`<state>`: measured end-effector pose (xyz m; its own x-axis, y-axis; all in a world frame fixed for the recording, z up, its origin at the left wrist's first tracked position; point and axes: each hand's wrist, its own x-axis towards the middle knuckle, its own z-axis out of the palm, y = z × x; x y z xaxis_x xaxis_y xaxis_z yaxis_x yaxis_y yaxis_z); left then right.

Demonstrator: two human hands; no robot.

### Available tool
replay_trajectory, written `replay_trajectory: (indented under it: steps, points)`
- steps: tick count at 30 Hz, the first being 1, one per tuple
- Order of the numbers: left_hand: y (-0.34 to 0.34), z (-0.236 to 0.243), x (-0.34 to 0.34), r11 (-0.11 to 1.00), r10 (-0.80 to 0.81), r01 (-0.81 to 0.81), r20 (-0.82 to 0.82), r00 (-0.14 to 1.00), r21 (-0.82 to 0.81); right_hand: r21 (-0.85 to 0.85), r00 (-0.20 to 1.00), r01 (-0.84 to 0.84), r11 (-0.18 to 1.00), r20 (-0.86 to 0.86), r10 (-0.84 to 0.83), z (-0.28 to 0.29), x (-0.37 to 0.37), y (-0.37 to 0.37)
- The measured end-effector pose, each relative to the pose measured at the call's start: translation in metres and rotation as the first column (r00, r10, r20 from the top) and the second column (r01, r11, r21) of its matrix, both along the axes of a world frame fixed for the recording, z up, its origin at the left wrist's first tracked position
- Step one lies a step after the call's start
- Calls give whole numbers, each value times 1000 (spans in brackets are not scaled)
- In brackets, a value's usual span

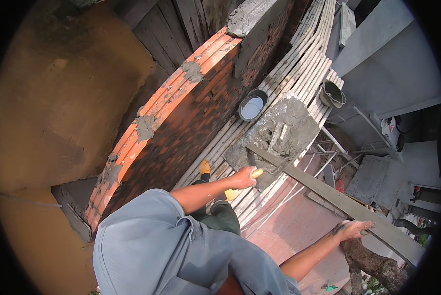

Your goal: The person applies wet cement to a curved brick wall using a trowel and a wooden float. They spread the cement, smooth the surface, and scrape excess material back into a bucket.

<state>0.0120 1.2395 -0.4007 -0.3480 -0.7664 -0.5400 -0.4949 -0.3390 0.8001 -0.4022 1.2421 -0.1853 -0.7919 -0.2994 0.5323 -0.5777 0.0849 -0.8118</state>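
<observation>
My left hand (pixel 242 178) is closed round the yellow handle (pixel 257 173) of what looks like a trowel; its blade is mostly hidden. Beside it lies the near end of a long, flat grey-green straightedge (pixel 318 183), which slants down to the lower right. My right hand (pixel 354 229) grips that straightedge toward its far end, fingers over its edge. Under the upper end of the straightedge spreads a mortar board (pixel 299 118) covered with wet grey mortar, with a mortar-smeared tool (pixel 277 136) lying in it.
A curved orange brick wall (pixel 181 115) with mortar patches on top runs along my left. My yellow boots (pixel 204 168) stand on a bamboo-pole scaffold (pixel 306 54). A bucket of pale liquid (pixel 252 106) and a dark bucket (pixel 332 94) flank the mortar. Tree branch (pixel 377 265) lower right.
</observation>
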Motion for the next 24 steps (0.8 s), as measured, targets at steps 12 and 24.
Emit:
replay_trajectory:
  steps: [12,24]
  points:
    - [79,144,105,865,356,-332,-6,934,-377,-260,519,-775,576,259,815,37,179,-64]
    - [101,269,209,555,487,-671,-462,742,-492,-123,-304,-951,-282,230,925,215,443,-62]
